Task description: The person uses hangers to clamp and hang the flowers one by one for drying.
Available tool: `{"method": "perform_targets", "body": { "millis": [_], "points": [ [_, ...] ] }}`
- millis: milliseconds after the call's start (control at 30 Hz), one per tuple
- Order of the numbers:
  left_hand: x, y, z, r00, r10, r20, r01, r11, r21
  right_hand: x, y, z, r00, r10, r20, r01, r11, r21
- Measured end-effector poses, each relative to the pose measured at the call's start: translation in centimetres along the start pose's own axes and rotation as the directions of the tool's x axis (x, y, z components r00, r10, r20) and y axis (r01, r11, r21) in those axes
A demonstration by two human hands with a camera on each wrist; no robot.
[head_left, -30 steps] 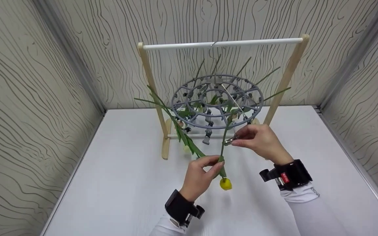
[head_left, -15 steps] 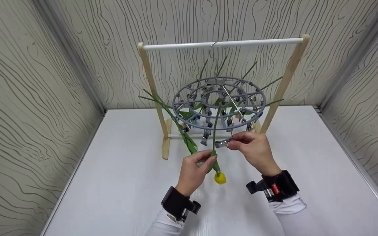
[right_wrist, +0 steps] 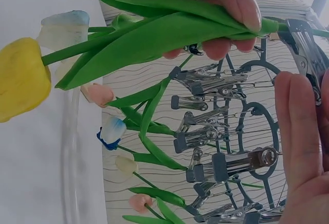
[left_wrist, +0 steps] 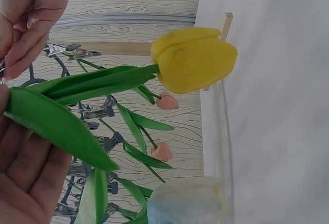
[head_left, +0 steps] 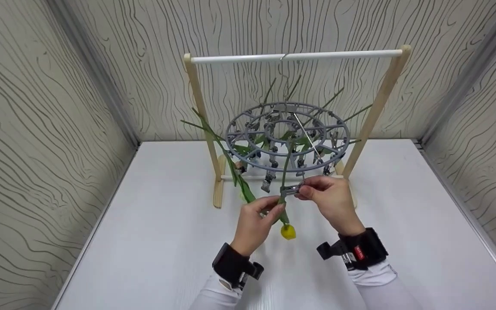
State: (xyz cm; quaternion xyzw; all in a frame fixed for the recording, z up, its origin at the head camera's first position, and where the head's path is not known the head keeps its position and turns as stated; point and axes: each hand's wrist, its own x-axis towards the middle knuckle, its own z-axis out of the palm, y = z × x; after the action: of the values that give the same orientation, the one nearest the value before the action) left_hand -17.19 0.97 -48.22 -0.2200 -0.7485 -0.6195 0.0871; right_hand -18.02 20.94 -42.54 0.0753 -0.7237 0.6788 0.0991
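Note:
A yellow artificial tulip [head_left: 288, 232] hangs head down, its stem and leaves pinched between the thumb and fingers of my left hand [head_left: 254, 221]. My right hand [head_left: 334, 200] pinches the handle end of a metal clip [head_left: 292, 190] just above the left fingertips. In the right wrist view the grey-tipped jaws of this clip lie across the green stem [right_wrist: 282, 27], right above the leaves. Over both hands hangs a round grey drying hanger [head_left: 284, 108] with several clips. In the left wrist view the yellow bloom [left_wrist: 193, 59] is large, and the clip end is mostly hidden.
The hanger hooks on a white rod [head_left: 338, 54] between wooden posts [head_left: 388, 86]. Several tulips hang from other clips, among them a pink one [right_wrist: 97, 94] and a blue-white one [right_wrist: 112, 131]. A leafy stem [head_left: 235, 172] slants down left of my hands. A white table [head_left: 166, 241] lies below.
Both hands have shifted left and slightly, with the tulip. The clip in the right hand has turned and come up to the stem, its tip now across it. The hanger has turned a little.

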Motion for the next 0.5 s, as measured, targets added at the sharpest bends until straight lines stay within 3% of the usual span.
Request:
{"method": "perform_targets", "body": {
  "millis": [500],
  "points": [
    [0.17,0.07,0.07,1.000,0.014,-0.012,-0.014,1.000,0.008,-0.01,0.09,-0.20,0.998,0.041,0.055,-0.037,0.996,-0.078]
  ]
}}
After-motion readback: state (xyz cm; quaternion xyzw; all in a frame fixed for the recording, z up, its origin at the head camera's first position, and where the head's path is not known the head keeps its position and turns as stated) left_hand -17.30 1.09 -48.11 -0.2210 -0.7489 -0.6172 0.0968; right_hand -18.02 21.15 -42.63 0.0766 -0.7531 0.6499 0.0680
